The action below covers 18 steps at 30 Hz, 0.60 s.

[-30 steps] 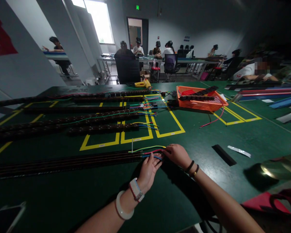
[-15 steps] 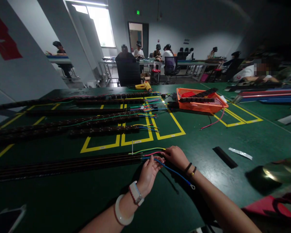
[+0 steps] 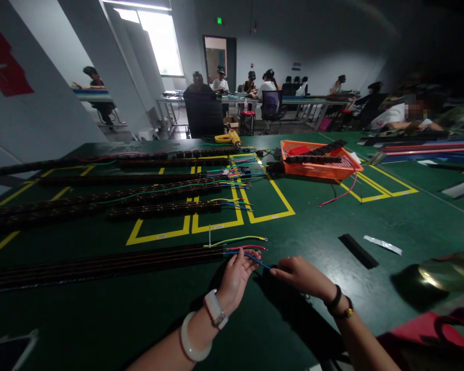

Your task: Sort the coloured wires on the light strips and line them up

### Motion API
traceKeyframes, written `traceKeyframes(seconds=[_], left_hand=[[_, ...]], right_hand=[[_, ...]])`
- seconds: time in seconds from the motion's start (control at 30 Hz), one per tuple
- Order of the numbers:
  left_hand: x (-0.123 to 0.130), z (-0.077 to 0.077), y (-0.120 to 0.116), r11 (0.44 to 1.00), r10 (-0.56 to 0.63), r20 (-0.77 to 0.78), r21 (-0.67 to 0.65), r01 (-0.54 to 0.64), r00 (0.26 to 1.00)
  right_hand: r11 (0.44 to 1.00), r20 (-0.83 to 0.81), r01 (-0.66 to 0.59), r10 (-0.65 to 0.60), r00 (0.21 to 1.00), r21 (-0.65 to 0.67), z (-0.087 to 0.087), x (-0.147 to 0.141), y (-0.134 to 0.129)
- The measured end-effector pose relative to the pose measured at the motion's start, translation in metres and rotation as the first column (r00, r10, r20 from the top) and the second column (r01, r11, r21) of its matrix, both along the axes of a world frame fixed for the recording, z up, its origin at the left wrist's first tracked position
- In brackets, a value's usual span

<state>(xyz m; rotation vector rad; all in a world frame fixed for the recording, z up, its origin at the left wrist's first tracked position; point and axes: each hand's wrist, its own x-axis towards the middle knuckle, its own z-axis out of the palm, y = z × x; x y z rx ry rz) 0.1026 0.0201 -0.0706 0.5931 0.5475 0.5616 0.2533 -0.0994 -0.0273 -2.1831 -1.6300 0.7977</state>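
My left hand (image 3: 237, 275) is palm up at the right end of a long black harness (image 3: 139, 263), its fingers curled around or beneath the blue wire (image 3: 255, 257). Farther right, my right hand (image 3: 303, 275) is closed on that blue wire, whose ring terminal shows faintly below the hand. A yellow-green wire (image 3: 235, 238) with a ring terminal and a red wire (image 3: 251, 247) lie just beyond my left hand, both free of my right hand. One white cable tie (image 3: 210, 236) stands up from the harness.
More black harnesses (image 3: 166, 207) lie across the green table (image 3: 313, 221). Beyond are an orange basket (image 3: 320, 170) and a yellow heat gun (image 3: 230, 137). To the right lie a black strip (image 3: 358, 251) and a silver strip (image 3: 382, 245). People sit at tables behind.
My right hand has left the yellow-green and red wire ends and moved right and nearer, closing on the blue wire. My left hand has barely moved.
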Motion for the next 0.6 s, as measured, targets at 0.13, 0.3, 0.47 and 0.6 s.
traceKeyframes(seconds=[0.13, 0.3, 0.47, 0.6], left_hand=[[0.000, -0.001, 0.001, 1.000, -0.003, 0.005, 0.024, 0.003, 1.000], [-0.001, 0.004, -0.002, 0.984, -0.163, -0.096, 0.053, 0.168, 0.982], [-0.002, 0.009, -0.009, 0.850, -0.381, -0.289, 0.266, 0.455, 0.878], [-0.003, 0.007, -0.012, 0.799, -0.452, -0.297, 0.286, 0.530, 0.841]], right_hand=[[0.999, 0.029, 0.032, -0.032, 0.999, 0.004, -0.005, -0.003, -0.003], [0.974, 0.258, 0.146, -0.188, 0.948, 0.175, -0.003, 0.005, 0.005], [0.959, 0.214, 0.182, -0.228, 0.950, 0.216, -0.007, 0.017, 0.015], [0.974, 0.186, 0.168, -0.195, 0.963, 0.152, -0.017, 0.019, 0.020]])
